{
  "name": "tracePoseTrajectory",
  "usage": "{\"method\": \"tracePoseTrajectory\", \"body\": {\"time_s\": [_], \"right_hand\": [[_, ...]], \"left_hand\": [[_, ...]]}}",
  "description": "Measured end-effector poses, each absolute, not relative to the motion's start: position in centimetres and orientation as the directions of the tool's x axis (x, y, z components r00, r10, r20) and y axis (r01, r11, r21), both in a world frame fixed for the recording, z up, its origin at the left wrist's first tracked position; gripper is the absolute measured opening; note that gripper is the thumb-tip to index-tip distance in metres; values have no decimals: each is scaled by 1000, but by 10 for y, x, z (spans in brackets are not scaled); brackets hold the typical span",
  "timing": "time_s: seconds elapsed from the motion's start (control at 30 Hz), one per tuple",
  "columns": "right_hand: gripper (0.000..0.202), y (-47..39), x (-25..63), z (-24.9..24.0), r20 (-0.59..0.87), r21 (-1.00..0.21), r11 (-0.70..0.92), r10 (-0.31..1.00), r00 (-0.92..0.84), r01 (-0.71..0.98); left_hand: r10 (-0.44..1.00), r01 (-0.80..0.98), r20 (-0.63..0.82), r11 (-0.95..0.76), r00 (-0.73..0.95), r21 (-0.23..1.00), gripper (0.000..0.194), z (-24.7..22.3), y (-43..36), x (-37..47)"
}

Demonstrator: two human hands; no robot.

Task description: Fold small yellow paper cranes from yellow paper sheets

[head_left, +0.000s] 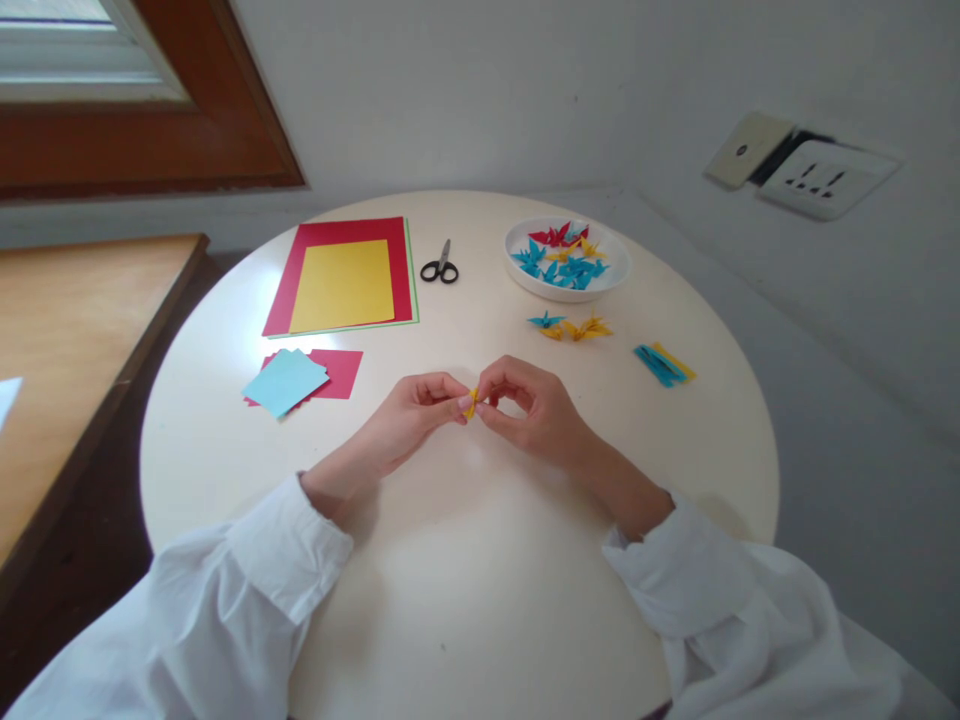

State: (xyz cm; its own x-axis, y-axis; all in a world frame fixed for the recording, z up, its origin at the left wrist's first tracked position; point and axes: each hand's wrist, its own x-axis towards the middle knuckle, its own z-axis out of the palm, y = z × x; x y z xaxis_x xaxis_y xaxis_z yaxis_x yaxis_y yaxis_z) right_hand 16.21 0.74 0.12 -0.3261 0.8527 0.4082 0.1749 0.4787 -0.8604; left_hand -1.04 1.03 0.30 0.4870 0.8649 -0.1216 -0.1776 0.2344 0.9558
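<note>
A small folded yellow paper piece is pinched between my two hands above the middle of the round table. My left hand holds its left side between thumb and fingers. On the other side, the thumb and forefinger of my right hand close on its right edge. The fingers cover much of the paper, so its exact shape is hard to make out. Beyond my right hand, a blue folded paper crane and yellow ones lie on the table.
A white dish holds several red, blue and yellow cranes. Scissors lie beside large red and yellow sheets. Light blue squares overlap red paper at left. Folded blue strips lie at right on the white table.
</note>
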Motion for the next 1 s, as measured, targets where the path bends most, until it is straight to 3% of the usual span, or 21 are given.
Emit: {"method": "tracePoseTrajectory", "body": {"time_s": [0.2,0.63,1.0], "right_hand": [[5,6,162,3,471,-804,541,833,-291,247],[15,2,153,1,702,-556,693,687,-186,459],[13,1,151,3,657,-580,650,730,-189,492]], "left_hand": [[870,-182,-120,232,479,956,15,2,10,-9],[917,-315,-76,212,392,925,19,-4,10,-4],[948,-326,-91,194,306,925,24,0,6,0]]}}
